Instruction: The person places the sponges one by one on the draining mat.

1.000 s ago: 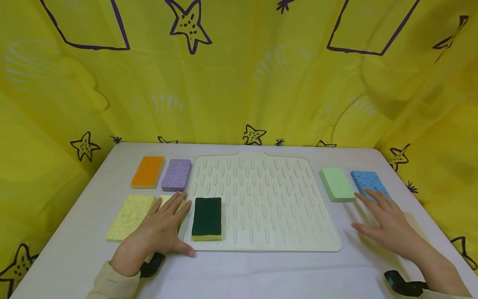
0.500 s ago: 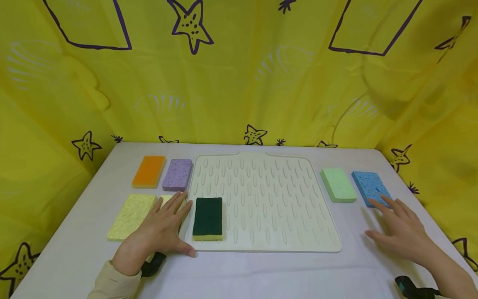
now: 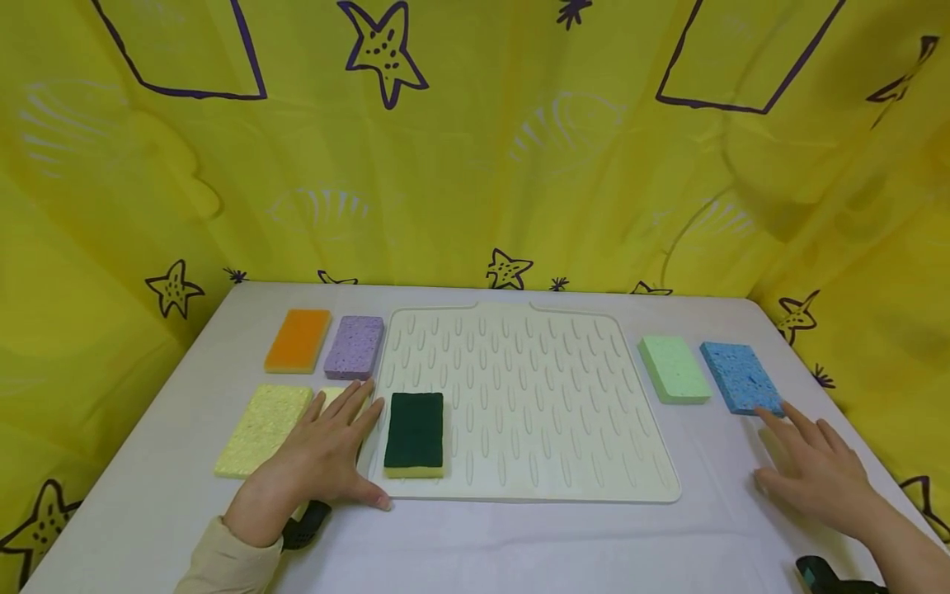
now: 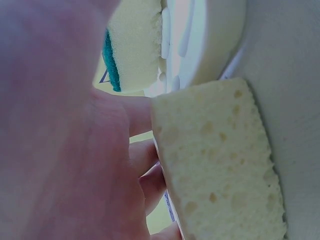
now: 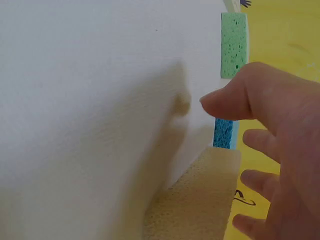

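Note:
My left hand (image 3: 315, 458), fingers spread, rests over a pale cream sponge (image 4: 220, 160) beside the left edge of the white ridged mat (image 3: 549, 412). The left wrist view has its fingers touching that sponge's upper face. Just right of this hand, a sponge with a dark green scrubbing top (image 3: 414, 431) lies on the mat. My right hand (image 3: 820, 470) hovers with loosely bent fingers above a tan sponge (image 5: 200, 195), thumb apart and nothing held. In the head view the hand hides most of the tan sponge. Its fingertips are near the blue sponge (image 3: 740, 375).
A light green sponge (image 3: 674, 370) lies right of the mat. On the left are an orange sponge (image 3: 297, 340), a purple sponge (image 3: 353, 346) and a yellow sponge (image 3: 260, 425). Behind the white table (image 3: 579, 544) hangs a yellow curtain (image 3: 445, 181).
My right hand has drawn back to the right and nearer, off the blue sponge, which now shows almost fully. The left hand stays in place.

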`<state>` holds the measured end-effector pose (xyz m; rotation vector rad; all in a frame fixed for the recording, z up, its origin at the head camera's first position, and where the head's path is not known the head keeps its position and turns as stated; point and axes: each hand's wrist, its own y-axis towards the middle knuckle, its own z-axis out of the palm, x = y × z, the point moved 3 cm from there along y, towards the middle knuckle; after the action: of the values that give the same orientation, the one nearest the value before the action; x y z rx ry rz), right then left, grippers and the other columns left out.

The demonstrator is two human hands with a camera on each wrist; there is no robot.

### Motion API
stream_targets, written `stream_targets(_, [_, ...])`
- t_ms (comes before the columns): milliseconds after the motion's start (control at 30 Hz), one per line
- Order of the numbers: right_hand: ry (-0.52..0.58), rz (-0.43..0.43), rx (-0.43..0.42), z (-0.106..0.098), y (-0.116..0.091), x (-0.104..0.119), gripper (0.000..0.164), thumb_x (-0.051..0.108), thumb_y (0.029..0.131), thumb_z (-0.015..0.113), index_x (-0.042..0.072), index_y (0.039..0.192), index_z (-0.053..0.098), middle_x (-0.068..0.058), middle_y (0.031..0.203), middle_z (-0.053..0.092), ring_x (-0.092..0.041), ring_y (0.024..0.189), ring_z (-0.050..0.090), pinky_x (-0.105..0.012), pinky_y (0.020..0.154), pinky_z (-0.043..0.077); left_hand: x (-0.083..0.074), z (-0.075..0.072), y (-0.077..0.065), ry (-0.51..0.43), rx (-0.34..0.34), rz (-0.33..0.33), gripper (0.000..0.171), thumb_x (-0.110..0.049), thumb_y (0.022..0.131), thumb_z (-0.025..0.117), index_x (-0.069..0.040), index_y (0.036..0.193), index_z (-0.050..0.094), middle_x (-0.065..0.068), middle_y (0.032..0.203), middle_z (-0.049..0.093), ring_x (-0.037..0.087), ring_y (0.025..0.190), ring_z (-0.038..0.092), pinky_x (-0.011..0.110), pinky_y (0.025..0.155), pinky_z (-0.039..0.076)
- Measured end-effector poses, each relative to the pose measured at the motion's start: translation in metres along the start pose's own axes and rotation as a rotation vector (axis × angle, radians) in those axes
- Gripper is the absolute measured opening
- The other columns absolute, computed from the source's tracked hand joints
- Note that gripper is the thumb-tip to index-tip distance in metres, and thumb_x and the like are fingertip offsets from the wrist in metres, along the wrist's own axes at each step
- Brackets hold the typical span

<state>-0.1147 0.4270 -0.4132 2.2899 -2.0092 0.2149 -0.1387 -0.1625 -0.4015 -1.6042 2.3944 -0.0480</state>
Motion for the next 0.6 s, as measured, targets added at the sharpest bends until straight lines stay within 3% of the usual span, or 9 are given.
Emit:
stream_targets(133, [0.026,0.036,0.077,0.001,-0.001,-0.003,0.079,0.023,0.089,0.066,-0.005,0.150,0.024,-0.048,0.146,0.017,-0.072,0.128,0.015,-0.080,0.107,0.001,-0.001,0.000,0.000,-0.003,0.009,-0.005,0.132,-0.082,0.052,0.075,-0.005,0.152,0.038,0.018,0.165,0.019,0.039,0.152,0.018,0.068,0.119,0.007])
stream_targets(300, [0.057,0.026,0.080,0.001,-0.002,-0.007,0.074,0.011,0.090,0.063,-0.011,0.148,0.023,-0.051,0.144,0.016,-0.067,0.133,0.014,-0.074,0.112,-0.012,-0.001,0.000,0.001,0.000,0.012,-0.010,0.132,-0.082,0.051,0.076,-0.006,0.152,0.038,0.017,0.165,0.019,0.039,0.152,0.018,0.068,0.120,0.007])
stream_targets(500, [0.043,0.110,0.145,-0.003,-0.003,-0.014,0.077,0.012,0.091,0.060,-0.011,0.150,0.016,-0.053,0.141,0.013,-0.072,0.120,0.023,-0.083,0.095,0.025,0.000,0.001,0.001,0.018,-0.007,0.005,0.132,-0.083,0.052,0.075,-0.005,0.152,0.038,0.018,0.164,0.021,0.039,0.151,0.020,0.068,0.119,0.010])
stream_targets(600, [0.016,0.139,0.172,-0.006,-0.002,-0.013,0.078,0.015,0.089,0.062,-0.010,0.150,0.019,-0.052,0.140,0.017,-0.073,0.114,0.030,-0.082,0.087,0.034,0.000,0.000,0.000,0.030,-0.016,0.017,0.131,-0.083,0.052,0.074,-0.004,0.151,0.039,0.018,0.164,0.022,0.039,0.151,0.021,0.068,0.119,0.012])
